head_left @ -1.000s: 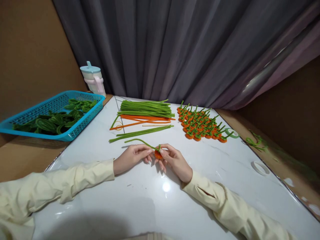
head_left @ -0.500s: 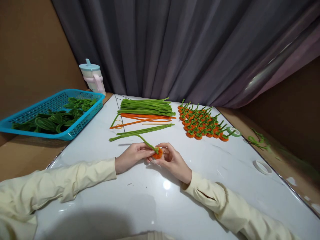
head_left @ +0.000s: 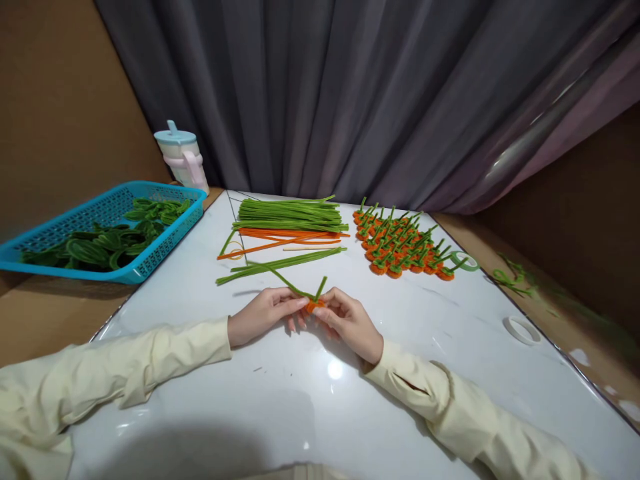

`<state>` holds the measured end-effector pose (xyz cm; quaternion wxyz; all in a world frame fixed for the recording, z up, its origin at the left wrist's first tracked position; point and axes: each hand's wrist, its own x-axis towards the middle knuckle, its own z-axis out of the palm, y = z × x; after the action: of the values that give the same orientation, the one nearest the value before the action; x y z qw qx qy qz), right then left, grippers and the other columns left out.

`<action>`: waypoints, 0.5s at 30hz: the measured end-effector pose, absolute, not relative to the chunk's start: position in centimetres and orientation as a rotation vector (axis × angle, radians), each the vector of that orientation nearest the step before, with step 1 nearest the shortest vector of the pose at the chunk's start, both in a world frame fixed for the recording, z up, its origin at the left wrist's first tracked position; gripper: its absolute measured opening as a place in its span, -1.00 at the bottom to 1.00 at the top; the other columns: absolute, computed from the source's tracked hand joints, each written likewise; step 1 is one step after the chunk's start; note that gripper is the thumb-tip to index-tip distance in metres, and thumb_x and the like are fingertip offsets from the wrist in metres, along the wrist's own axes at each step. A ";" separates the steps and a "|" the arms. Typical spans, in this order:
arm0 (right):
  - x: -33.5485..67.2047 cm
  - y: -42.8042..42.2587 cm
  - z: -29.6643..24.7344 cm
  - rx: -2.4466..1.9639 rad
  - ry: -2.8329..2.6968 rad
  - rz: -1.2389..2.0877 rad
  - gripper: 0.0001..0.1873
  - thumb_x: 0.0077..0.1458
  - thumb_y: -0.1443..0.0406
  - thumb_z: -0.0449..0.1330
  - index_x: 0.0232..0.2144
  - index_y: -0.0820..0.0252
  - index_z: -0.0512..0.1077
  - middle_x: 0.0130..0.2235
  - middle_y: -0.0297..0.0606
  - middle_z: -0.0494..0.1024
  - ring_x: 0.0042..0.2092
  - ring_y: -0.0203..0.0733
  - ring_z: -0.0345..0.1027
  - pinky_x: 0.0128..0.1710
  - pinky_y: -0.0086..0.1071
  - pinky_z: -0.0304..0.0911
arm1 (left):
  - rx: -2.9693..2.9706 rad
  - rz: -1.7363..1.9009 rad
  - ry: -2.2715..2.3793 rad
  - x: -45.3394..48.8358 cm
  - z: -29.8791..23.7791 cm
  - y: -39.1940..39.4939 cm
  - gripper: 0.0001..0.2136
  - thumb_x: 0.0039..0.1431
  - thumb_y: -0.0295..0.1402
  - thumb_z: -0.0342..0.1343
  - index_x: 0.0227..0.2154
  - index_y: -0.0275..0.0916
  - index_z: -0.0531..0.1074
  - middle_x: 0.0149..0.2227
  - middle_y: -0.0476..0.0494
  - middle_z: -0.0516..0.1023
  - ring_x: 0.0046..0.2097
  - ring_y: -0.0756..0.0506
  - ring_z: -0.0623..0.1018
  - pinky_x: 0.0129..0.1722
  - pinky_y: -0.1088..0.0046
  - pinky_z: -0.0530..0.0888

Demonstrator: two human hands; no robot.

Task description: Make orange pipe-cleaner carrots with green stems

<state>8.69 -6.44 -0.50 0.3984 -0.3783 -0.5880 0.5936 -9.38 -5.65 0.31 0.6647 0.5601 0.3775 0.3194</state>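
Between both hands, above the white tabletop, is a small fuzzy orange pipe-cleaner piece (head_left: 313, 307). A short green stem stands up from it, and a longer green pipe cleaner (head_left: 275, 271) runs off it to the upper left. My left hand (head_left: 267, 315) pinches the left side of the piece, thumb on top beside the long green end. My right hand (head_left: 354, 327) is closed on the right side, thumb and finger against the orange. The fingers partly cover the piece. Beyond the hands lie two loose green pipe cleaners (head_left: 300, 259) and several orange ones (head_left: 295, 234).
A thick bundle of green pipe cleaners (head_left: 290, 215) lies at the back. Right of it, several finished orange pieces with green stems (head_left: 400, 243) stand in rows. Tape rolls (head_left: 521, 331) lie at the right. A blue basket (head_left: 135, 273) of green leaf shapes and a cup (head_left: 183, 160) are left.
The orange piece has turned in my fingers, so its short green stem now shows upright. The long green end now reaches further left. Both hands stay in nearly the same place.
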 end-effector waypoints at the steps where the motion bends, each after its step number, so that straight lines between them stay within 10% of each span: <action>1: 8.7 -6.3 -0.4 -0.951 -1.434 1.577 -0.68 -0.01 0.08 0.19 -0.47 0.22 0.27 -0.60 -0.43 0.40 -0.68 -0.45 0.15 -0.73 -0.56 0.04 | 1.263 0.719 0.849 -9.4 0.3 -5.6 -0.67 0.08 -0.15 0.08 -0.40 -0.40 0.41 -0.48 -0.15 0.48 -0.48 0.00 0.46 -0.50 0.50 0.40; 15: 8.9 -5.2 0.1 -0.874 -1.166 1.979 -0.67 0.02 0.10 0.17 -0.44 0.29 0.30 -0.50 -0.22 0.51 -0.61 -0.34 0.34 -0.74 -0.57 0.19 | 1.229 0.666 0.868 -9.5 0.0 -5.3 -0.60 0.07 -0.06 0.05 -0.48 -0.39 0.39 -0.56 -0.12 0.47 -0.60 0.05 0.43 -0.62 0.56 0.38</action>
<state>8.92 -5.15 0.06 0.3352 -0.3351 -0.4471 0.7586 -9.50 -5.29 0.04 0.6802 0.5475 0.3867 0.2967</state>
